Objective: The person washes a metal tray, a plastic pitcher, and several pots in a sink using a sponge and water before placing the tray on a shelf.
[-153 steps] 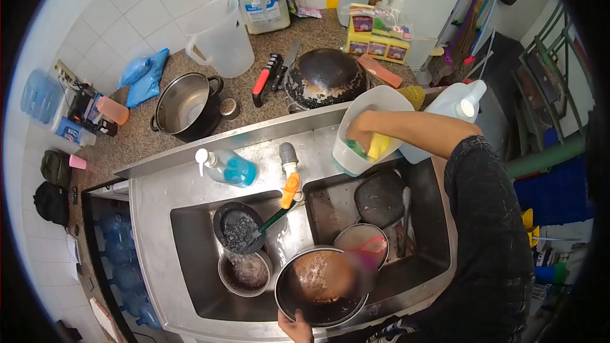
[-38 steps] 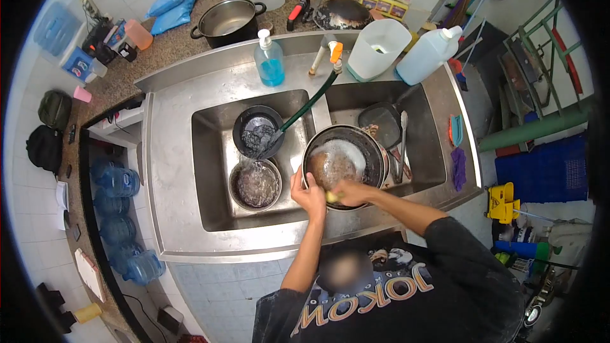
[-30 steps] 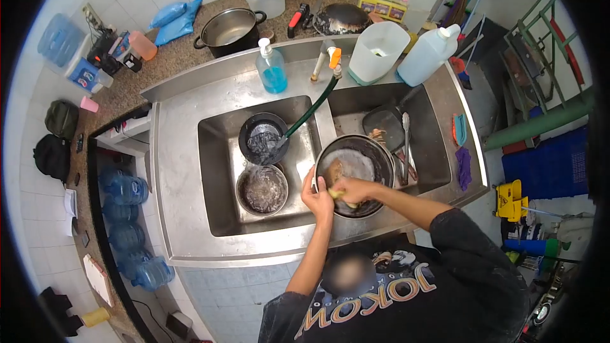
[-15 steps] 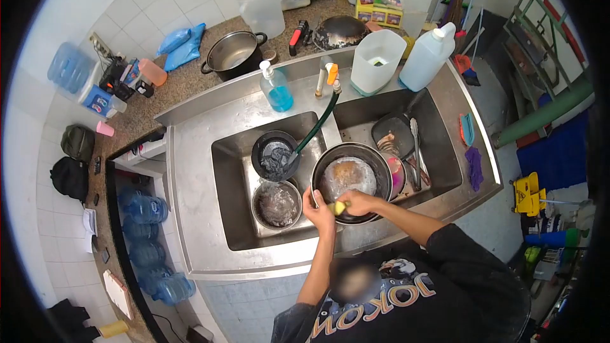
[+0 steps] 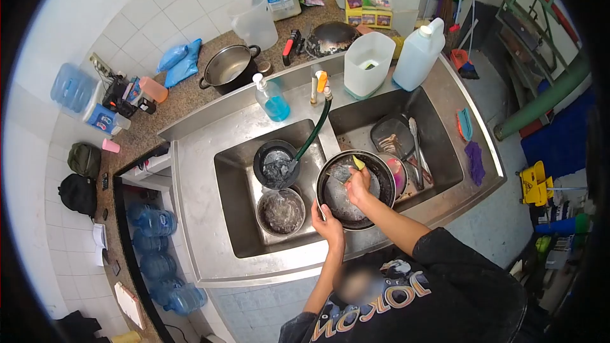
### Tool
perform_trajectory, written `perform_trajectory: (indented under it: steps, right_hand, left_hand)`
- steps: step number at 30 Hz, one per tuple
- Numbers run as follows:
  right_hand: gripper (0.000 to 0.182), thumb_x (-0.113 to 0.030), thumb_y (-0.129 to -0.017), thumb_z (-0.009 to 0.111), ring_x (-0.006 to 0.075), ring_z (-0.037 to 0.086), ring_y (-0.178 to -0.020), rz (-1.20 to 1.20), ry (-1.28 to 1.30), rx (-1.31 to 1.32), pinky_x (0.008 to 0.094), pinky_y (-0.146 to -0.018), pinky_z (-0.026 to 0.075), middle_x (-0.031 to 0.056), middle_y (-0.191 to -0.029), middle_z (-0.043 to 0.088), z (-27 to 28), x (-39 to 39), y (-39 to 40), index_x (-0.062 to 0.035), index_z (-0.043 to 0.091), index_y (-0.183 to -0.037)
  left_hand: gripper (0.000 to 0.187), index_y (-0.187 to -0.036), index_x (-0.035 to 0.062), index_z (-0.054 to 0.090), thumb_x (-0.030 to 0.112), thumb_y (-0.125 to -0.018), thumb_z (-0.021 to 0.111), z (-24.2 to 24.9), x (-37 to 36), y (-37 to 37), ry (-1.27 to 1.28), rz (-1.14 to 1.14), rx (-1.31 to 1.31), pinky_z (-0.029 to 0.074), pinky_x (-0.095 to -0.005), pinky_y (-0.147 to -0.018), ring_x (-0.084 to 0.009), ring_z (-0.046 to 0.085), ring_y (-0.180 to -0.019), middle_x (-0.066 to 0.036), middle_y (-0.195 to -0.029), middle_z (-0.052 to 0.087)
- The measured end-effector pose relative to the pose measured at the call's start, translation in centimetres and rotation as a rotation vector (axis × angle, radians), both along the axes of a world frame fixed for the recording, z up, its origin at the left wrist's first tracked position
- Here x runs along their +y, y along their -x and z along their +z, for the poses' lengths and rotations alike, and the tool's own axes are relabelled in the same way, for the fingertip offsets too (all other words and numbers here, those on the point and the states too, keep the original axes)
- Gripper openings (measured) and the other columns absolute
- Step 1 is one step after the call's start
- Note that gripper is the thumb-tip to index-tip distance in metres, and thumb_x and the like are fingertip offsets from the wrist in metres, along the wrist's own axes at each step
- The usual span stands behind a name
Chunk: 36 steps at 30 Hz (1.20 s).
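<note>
A wide metal pan (image 5: 386, 206) with a stained, soapy bottom rests over the divider and right basin. My left hand (image 5: 328, 221) is closed on its near left rim, thumb inside. Over the pan's inside, my right hand (image 5: 358, 187) grips a yellow sponge (image 5: 359, 162), whose tip shows past the fingers. In the left basin, a dark pot (image 5: 259, 164) holds water and a dark cloth-like mass, with a green hose (image 5: 314, 128) running into it. Just below that pot sits a smaller metal pan (image 5: 280, 211) with cloudy water.
The right basin holds a dark square pan (image 5: 392, 134), tongs (image 5: 415, 146) and a pink-marked bowl (image 5: 398, 174). Behind the basins stand a blue soap bottle (image 5: 273, 100), a faucet (image 5: 321, 82), a cut container (image 5: 368, 67) and a large jug (image 5: 417, 57). A purple cloth (image 5: 473, 162) lies at right.
My right hand has moved from the near rim up over the pan's middle with the sponge. The brownish patch on the pan's bottom is no longer visible. My left hand stays on the rim.
</note>
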State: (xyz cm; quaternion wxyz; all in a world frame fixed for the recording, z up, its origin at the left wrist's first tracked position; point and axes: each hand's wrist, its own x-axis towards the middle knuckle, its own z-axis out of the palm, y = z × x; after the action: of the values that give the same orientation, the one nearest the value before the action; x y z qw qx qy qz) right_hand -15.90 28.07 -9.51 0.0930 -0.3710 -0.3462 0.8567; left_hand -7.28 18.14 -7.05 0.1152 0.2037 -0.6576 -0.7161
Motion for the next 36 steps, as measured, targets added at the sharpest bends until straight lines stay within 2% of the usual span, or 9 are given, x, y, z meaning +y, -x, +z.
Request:
perform_trajectory:
  steps: [6, 8, 12, 18, 21, 26, 28, 32, 36]
  right_hand:
    - [0.023, -0.003, -0.086, 0.05, 0.0114, 0.055, -0.075, 0.139, -0.056, -0.025, 0.0254, -0.063, 0.042, -0.0009, -0.092, 0.059, 1.3, 0.5, -1.3, -0.0128, 0.059, -0.105]
    - [0.023, -0.004, -0.083, 0.051, 0.0109, 0.054, -0.078, 0.354, -0.068, 0.017, 0.0246, -0.067, 0.041, -0.0014, -0.092, 0.059, -1.3, 1.4, -1.5, -0.0119, 0.059, -0.103]
    - [0.021, -0.005, -0.079, 0.051, 0.0097, 0.051, -0.088, 1.014, -0.073, 0.137, 0.0234, -0.079, 0.039, -0.0023, -0.092, 0.058, -1.9, 1.9, -2.7, -0.0084, 0.06, -0.097]
    - [0.015, -0.015, -0.088, 0.051, 0.0152, 0.055, -0.089, 0.93, 0.409, -0.17, 0.0325, -0.076, 0.047, 0.0076, -0.103, 0.059, 0.2, 0.2, -3.8, -0.0067, 0.06, -0.097]
    - [0.039, -0.038, -0.098, 0.046, 0.0173, 0.054, -0.095, 0.887, -0.838, 0.054, 0.0328, -0.08, 0.047, 0.0108, -0.107, 0.057, -1.7, -1.6, -5.4, -0.0016, 0.057, -0.1]
    - [0.044, -0.039, -0.097, 0.05, 0.022, 0.059, -0.094, 1.08, -0.367, -0.091, 0.0363, -0.084, 0.047, 0.0139, -0.106, 0.063, 1.9, 0.2, -5.2, -0.0008, 0.058, -0.116]
    - [0.051, -0.046, -0.092, 0.053, 0.026, 0.062, -0.099, 1.396, -1.066, 0.243, 0.0396, -0.086, 0.046, 0.0201, -0.114, 0.063, -0.3, 1.4, -6.2, -0.0077, 0.058, -0.125]
    - [0.042, -0.031, -0.091, 0.063, 0.0219, 0.063, -0.088, 1.587, -0.905, 0.222, 0.0359, -0.081, 0.049, 0.0171, -0.1, 0.067, 3.6, 2.7, -5.5, 0.0016, 0.059, -0.116]
    - [0.025, -0.026, -0.088, 0.069, 0.018, 0.062, -0.082, 0.499, -0.235, -0.154, 0.0326, -0.069, 0.051, 0.0069, -0.093, 0.064, -2.6, -2.4, -2.3, -0.0063, 0.061, -0.102]
  left_hand:
    - [0.017, -0.098, 0.002, 0.054, 0.005, -0.087, 0.066, 1.2, -1.1, -0.4, 0.005, -0.105, -0.059, 0.042, -0.0321, -0.093, -0.0163, 0.055, -0.101, -0.007, -0.103, 0.058]
    - [0.026, -0.1, 0.0029, 0.051, 0.01, -0.085, 0.071, -0.1, -2.4, 1.2, 0.337, -0.252, -0.026, 0.04, -0.034, -0.093, -0.0182, 0.053, -0.101, -0.006, -0.099, 0.056]
    - [0.035, -0.126, 0.0023, 0.046, 0.014, -0.095, 0.059, 1.2, -2.0, 5.2, 0.003, -0.325, 0.052, 0.038, -0.0335, -0.1, -0.0208, 0.052, -0.113, -0.012, -0.119, 0.056]
    - [0.038, -0.136, 0.0012, 0.049, 0.014, -0.1, 0.049, -0.1, -2.4, 5.4, -0.007, -0.465, 0.058, 0.036, -0.0327, -0.104, -0.0212, 0.05, -0.122, -0.013, -0.135, 0.053]
    - [0.038, -0.135, 0.0005, 0.051, 0.017, -0.1, 0.05, 0.1, -2.5, 4.8, -0.015, -0.416, 0.064, 0.036, -0.0316, -0.104, -0.0204, 0.051, -0.119, -0.013, -0.132, 0.055]
    - [0.04, -0.137, -0.0008, 0.048, 0.014, -0.1, 0.046, 1.1, -2.1, 4.2, 0.052, -0.325, 0.101, 0.036, -0.0336, -0.105, -0.0232, 0.051, -0.121, -0.016, -0.136, 0.053]
    - [0.04, -0.14, 0.0011, 0.046, 0.014, -0.102, 0.045, 0.9, -2.0, 4.0, 0.072, -0.311, 0.094, 0.037, -0.0328, -0.104, -0.0214, 0.051, -0.119, -0.015, -0.137, 0.052]
    - [0.04, -0.139, 0.0006, 0.046, 0.014, -0.102, 0.042, 0.7, -1.4, 3.7, 0.116, -0.255, 0.11, 0.037, -0.0334, -0.104, -0.022, 0.051, -0.12, -0.016, -0.136, 0.052]
    - [0.039, -0.133, -0.0053, 0.05, 0.014, -0.1, 0.042, 0.0, -1.2, 3.0, 0.082, -0.288, 0.058, 0.036, -0.0368, -0.105, -0.0282, 0.053, -0.121, -0.02, -0.131, 0.056]
